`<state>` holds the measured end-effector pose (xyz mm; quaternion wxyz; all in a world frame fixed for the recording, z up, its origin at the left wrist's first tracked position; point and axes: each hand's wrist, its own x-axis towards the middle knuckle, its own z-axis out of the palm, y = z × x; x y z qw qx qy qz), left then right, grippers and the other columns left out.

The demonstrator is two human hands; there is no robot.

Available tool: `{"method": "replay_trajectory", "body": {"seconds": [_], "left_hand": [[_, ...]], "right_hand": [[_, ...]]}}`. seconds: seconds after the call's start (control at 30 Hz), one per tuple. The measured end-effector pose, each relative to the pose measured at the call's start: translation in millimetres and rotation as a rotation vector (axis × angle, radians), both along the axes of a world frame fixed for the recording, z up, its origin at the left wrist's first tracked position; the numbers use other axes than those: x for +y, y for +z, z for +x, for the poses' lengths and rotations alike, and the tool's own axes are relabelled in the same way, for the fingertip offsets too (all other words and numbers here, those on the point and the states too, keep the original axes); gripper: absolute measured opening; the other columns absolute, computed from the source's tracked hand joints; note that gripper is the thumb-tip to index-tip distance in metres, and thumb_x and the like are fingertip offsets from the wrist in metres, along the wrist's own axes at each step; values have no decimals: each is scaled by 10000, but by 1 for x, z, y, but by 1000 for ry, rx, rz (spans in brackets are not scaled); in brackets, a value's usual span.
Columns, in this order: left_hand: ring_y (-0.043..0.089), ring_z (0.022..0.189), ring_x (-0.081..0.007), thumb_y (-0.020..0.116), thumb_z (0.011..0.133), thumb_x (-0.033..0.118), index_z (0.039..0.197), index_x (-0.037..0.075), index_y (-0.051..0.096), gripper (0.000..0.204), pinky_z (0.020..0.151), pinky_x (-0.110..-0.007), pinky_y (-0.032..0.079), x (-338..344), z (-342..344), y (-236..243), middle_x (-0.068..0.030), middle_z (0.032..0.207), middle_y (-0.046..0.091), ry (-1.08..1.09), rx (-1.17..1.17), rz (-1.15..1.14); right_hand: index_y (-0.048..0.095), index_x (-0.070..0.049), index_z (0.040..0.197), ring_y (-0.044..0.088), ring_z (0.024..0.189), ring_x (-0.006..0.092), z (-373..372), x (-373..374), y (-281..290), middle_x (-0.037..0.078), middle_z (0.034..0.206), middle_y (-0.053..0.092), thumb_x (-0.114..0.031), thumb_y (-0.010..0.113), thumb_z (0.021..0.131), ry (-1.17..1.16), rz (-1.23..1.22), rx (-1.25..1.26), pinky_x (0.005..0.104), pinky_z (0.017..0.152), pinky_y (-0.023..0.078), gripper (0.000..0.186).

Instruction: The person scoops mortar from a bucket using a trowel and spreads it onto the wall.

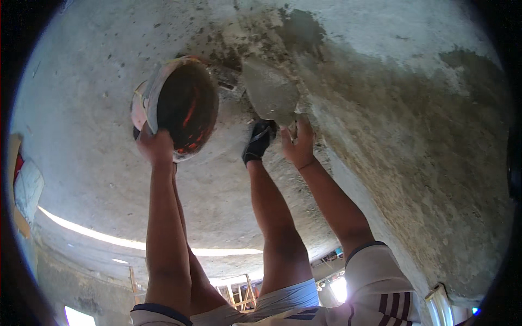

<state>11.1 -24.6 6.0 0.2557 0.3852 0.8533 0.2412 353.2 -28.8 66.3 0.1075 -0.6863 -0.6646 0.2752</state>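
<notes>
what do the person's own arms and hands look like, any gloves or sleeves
The left hand and the right hand are bare: no gloves, and no watch or ring can be made out. The forearms are uncovered. The short white fabric left sleeve has a dark edge band, and the matching right sleeve also has dark stripes lower down.

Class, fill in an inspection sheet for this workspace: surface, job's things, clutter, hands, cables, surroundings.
Surface: rough grey ceiling, wet dark patches near the tool.
Job's things: round pan with a reddish inside; trowel loaded with grey mortar, pressed to the ceiling.
Clutter: nothing seen.
Hands: left hand grips the pan's rim; right hand grips the trowel; a dark-covered limb rises between them, owner unclear.
Cables: nothing seen.
Surroundings: wooden frame and bright daylight gap below.
</notes>
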Motion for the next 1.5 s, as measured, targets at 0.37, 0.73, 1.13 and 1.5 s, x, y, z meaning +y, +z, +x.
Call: {"method": "replay_trajectory", "body": {"seconds": [0.37,0.73,1.13,1.5], "left_hand": [[644,737,-386,515,618,93,920,-27,661,356,703,-448,492,-1,10,-3,-212,796,661,-10,2,-3],[629,791,-422,542,602,131,959,-11,655,401,723,-473,487,-2,10,-3,-238,839,653,37,6,-139],[620,763,-425,543,599,135,969,-8,656,413,700,-491,480,3,13,-4,-230,807,650,11,37,-117],[618,723,-425,536,612,115,922,-25,655,360,662,-478,484,-2,10,-8,-236,761,636,8,9,-47]], "right_hand": [[560,-6,989,512,589,203,40,42,32,102,698,555,-242,517,949,-360,-259,197,387,561,430,243],[516,-48,917,462,535,110,26,59,67,26,676,502,-355,467,980,-676,-425,710,265,477,385,317],[523,-45,920,439,526,73,42,53,25,-18,666,470,-322,462,986,-401,-400,179,250,461,369,291],[521,-58,901,441,518,84,16,38,49,3,651,479,-331,454,986,-547,-166,403,269,465,374,294]]}}
